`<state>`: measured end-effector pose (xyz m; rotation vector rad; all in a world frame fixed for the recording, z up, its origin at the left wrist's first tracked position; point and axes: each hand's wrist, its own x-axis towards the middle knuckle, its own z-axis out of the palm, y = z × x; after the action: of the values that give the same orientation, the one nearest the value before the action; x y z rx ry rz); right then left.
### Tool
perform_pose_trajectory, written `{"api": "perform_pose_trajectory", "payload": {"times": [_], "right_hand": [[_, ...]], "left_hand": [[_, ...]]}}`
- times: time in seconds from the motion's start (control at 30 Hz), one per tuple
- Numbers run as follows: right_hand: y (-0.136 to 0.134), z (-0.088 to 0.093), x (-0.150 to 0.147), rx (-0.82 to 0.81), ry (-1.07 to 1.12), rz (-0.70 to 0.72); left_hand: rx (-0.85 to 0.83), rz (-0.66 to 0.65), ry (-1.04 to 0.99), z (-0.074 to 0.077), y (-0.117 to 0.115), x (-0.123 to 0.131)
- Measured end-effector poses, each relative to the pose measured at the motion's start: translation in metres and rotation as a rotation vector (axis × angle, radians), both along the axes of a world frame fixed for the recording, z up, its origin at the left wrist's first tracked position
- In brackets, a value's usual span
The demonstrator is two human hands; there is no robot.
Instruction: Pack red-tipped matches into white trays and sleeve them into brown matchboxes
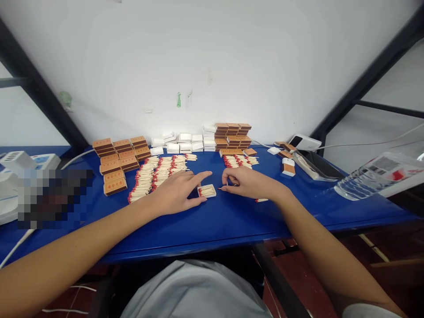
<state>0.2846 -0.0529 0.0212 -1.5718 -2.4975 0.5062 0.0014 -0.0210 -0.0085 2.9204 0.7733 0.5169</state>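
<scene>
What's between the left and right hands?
In the head view, a white tray holding matches, nearer the left hand; a red match tip shows by the right hand.

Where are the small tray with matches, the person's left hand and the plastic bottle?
Small tray point(208, 196): head view, on its near wall.
Left hand point(176, 190): head view, on its back.
Plastic bottle point(377, 176): head view, on its side.

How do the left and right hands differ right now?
The left hand is spread open; the right hand is curled. The left hand is at the white tray; the right hand is off the tray's right side, pinching a match. Both are bare.
</scene>
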Motion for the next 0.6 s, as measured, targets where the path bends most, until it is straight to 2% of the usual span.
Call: {"api": "perform_pose_trajectory", "payload": {"times": [0.3,0.47,0.6], "right_hand": [[0.0033,0.0027,0.0069,0.092,-0.059,-0.177],[0.0071,-0.0041,0.0026,0.079,-0.048,-0.112],[0.0052,-0.0014,0.0030,0.035,-0.017,-0.075]], "left_hand": [[0.008,0.003,0.011,-0.0009,0.0003,-0.0007],[0.012,-0.001,0.003,-0.0013,0.0008,-0.0005],[0.020,-0.009,0.001,-0.0014,0.0005,-0.0005]]}}
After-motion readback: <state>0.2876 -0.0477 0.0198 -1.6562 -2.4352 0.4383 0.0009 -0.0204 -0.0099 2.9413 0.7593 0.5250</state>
